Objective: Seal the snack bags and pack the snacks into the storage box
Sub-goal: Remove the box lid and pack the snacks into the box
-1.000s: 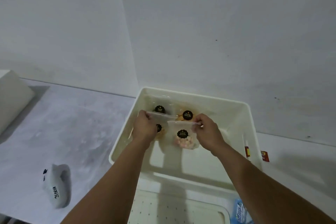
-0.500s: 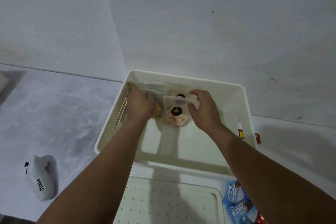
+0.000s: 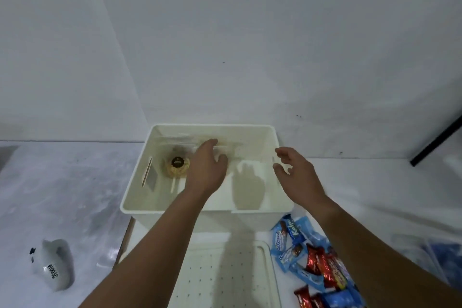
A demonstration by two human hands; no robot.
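A cream storage box (image 3: pixel 175 209) stands against the wall. Clear snack bags lean at its far side; one with a round black label (image 3: pixel 178 165) shows at the left, the others are hidden behind my left hand. My left hand (image 3: pixel 207 167) reaches into the box with fingers stretched toward the bags at the back wall. My right hand (image 3: pixel 293 172) hovers over the box's right rim, fingers loosely spread, holding nothing. A heap of blue and red wrapped snacks (image 3: pixel 315 265) lies on the table at the lower right.
A white perforated lid or tray (image 3: pixel 225 277) lies in front of the box. A small white pouch with black lettering (image 3: pixel 53 264) lies at the lower left. A clear bag (image 3: pixel 430 252) sits at the right edge. A dark rod (image 3: pixel 437 142) leans at the far right.
Both hands have let go of the snack bags. My right hand has drawn back out to the box's right rim; my left hand stays inside near the bags. The view has shifted right.
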